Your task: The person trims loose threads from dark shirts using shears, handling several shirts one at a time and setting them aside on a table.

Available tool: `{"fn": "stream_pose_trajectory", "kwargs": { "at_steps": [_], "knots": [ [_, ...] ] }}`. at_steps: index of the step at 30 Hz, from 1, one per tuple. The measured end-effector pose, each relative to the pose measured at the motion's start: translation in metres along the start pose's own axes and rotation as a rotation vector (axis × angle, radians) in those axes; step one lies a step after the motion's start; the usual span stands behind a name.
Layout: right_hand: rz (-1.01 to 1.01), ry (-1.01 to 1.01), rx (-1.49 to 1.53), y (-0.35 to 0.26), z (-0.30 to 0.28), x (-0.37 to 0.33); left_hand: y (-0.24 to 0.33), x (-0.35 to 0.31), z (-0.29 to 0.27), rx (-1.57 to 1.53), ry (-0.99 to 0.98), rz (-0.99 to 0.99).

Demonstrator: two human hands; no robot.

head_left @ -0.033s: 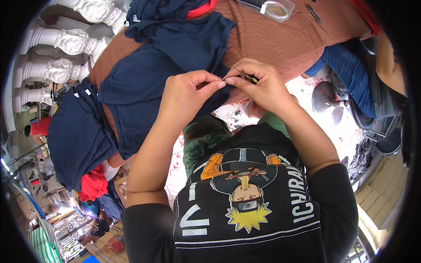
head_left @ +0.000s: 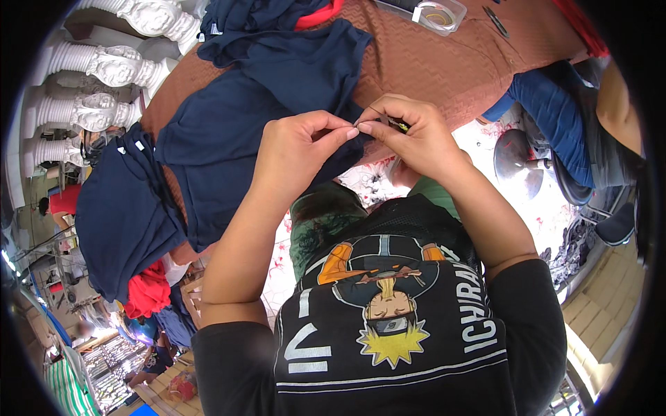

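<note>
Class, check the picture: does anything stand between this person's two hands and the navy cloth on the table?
Nothing visible does. The left hand and right hand meet at their fingertips, in front of the right part of the navy cloth. Whether they touch it, I cannot tell.

Tiny item (head_left: 356,126) between fingers (head_left: 343,136), unclear.

Soft, dark blue cloth (head_left: 222,132) lies spread and wrinkled on the brown, cloth-covered worktop (head_left: 430,76) — and a small yellow-green thing (head_left: 400,127) pokes out, mostly hidden, inside the right grip (head_left: 423,135).
</note>
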State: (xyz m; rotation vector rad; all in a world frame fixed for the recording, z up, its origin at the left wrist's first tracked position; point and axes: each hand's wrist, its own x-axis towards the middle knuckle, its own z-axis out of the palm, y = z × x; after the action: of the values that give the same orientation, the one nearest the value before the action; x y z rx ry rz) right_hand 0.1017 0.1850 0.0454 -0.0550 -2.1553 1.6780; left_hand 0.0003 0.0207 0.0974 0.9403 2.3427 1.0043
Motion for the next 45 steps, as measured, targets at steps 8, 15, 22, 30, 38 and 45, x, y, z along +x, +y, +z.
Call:
{"fn": "stream_pose_trajectory", "kwargs": {
  "at_steps": [8,15,22,30,38,45],
  "knots": [
    [-0.019,-0.034,-0.089,-0.008,-0.010,-0.002,0.003,0.003,0.008,0.037,-0.026,0.128],
    [-0.070,-0.088,-0.367,-0.019,-0.039,-0.001,0.006,0.008,-0.003,-0.054,-0.215,0.003],
    [-0.047,-0.307,-0.297,-0.030,-0.050,-0.002,0.005,0.010,-0.005,-0.170,-0.289,-0.061],
    [-0.178,-0.295,-0.391,-0.020,-0.043,0.000,0.006,0.009,-0.006,-0.164,-0.296,-0.057],
    [-0.133,-0.340,-0.399,-0.025,-0.038,0.002,0.004,0.009,0.001,-0.134,-0.198,0.045],
    [-0.127,-0.358,-0.418,-0.027,-0.039,0.000,0.007,0.009,0.002,-0.039,-0.251,0.017]
  ]
}}
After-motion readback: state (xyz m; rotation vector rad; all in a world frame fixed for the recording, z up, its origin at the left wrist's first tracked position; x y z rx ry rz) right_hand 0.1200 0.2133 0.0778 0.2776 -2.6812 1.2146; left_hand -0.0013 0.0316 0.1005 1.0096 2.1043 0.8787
